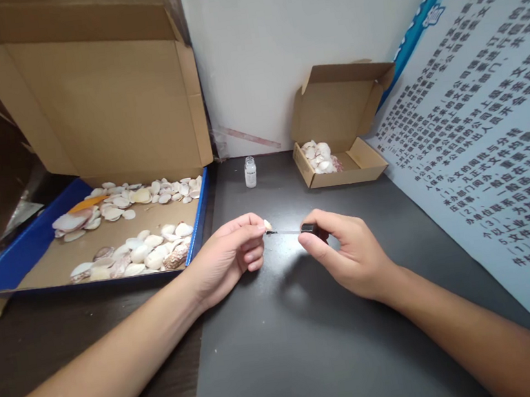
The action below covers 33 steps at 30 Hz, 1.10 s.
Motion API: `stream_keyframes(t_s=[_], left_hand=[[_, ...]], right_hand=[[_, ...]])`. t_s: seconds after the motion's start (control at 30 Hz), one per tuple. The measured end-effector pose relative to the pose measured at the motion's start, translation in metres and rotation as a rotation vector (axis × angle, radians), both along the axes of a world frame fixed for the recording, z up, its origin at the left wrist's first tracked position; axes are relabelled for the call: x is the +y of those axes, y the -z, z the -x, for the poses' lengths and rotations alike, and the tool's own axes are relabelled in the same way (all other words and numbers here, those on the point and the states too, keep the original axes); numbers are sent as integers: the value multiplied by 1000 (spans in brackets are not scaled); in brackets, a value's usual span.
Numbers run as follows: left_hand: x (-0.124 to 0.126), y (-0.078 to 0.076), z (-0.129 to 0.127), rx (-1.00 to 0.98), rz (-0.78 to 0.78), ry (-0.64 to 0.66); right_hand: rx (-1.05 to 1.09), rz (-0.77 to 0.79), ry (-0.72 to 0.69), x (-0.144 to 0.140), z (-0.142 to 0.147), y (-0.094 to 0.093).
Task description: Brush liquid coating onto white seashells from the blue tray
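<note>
My left hand pinches a small pale seashell between thumb and fingertips, just above the dark table. My right hand grips the black cap of a thin brush applicator. Its fine tip points left and meets the shell. A small open glass bottle with whitish contents stands upright behind the hands, near the wall.
A large blue-edged cardboard box with several seashells lies at the left, lid raised. A small open carton holding a few shells sits at the back right. A printed blue-and-white poster leans along the right. The dark table spreads below.
</note>
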<state>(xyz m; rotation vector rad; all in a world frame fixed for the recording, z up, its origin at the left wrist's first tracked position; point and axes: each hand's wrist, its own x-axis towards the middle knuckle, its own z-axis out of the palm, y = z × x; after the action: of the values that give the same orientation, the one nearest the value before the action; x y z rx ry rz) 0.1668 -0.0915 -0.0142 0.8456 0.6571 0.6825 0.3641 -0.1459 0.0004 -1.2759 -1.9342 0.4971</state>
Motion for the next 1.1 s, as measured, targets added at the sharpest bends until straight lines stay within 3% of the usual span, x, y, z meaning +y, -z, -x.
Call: stream_keyframes(t_s=[0.7, 1.1], left_hand=[[0, 0, 1, 3, -10, 8], [-3, -3, -2, 54, -58, 16]], right_hand=[[-50, 55, 20, 0, -1, 0], [-25, 10, 6, -2, 0, -2]])
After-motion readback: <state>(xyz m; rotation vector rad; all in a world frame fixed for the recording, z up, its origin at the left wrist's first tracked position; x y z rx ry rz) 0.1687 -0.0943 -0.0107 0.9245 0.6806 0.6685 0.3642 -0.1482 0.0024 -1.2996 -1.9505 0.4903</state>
